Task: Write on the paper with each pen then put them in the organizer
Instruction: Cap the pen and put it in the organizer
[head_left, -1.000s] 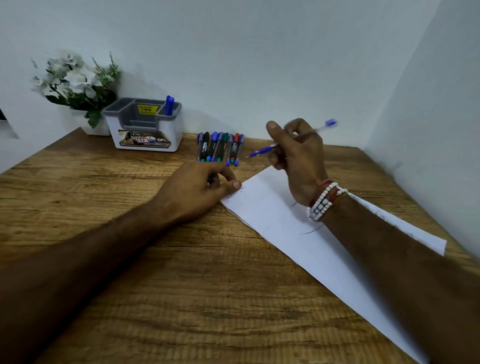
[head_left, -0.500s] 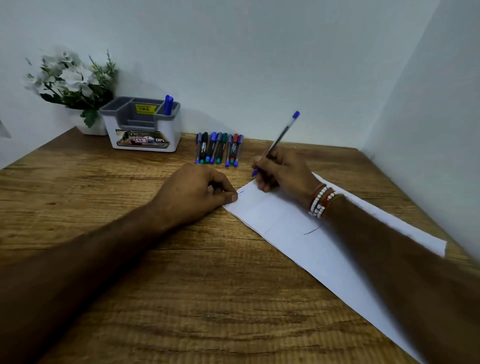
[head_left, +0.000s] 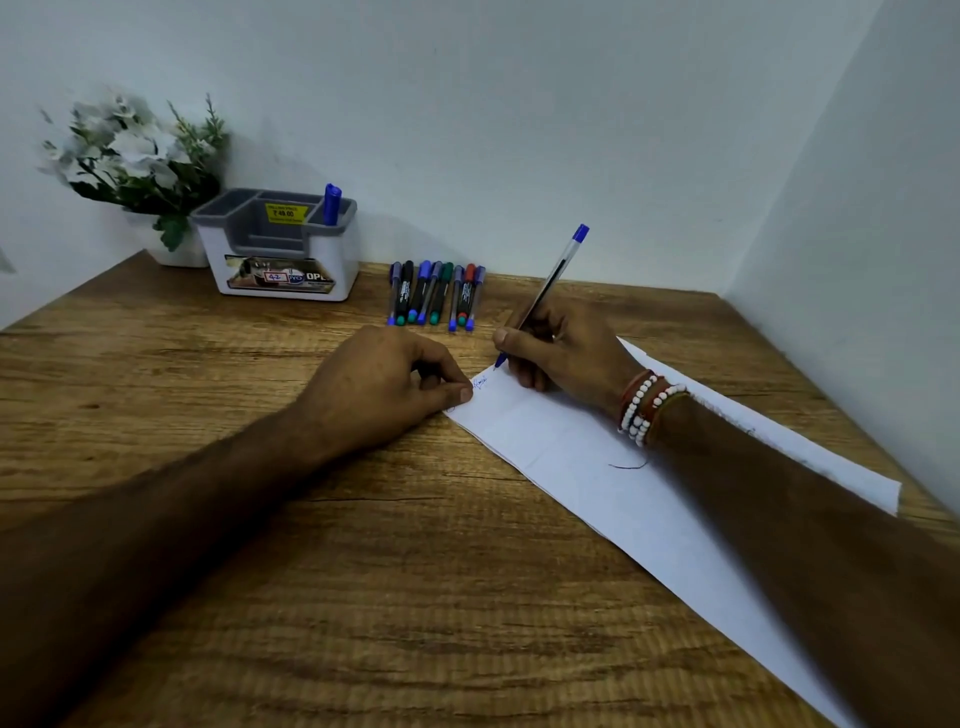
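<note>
Paper (head_left: 571, 467) is laid on the table (head_left: 260, 571), its left corner pressed by the thumb of the fisted left hand (head_left: 374, 389). A blue pen (head_left: 550, 283) is pinched in the right hand (head_left: 571, 348), tip on the sheet; other pens (head_left: 436, 293) are lined up beside the organizer (head_left: 291, 260).

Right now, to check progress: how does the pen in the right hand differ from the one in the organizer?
The held pen slants, tip on the paper; the stored pen stands upright in the organizer. The held pen shows a clear barrel; the stored pen shows only its top. Both show blue.
</note>
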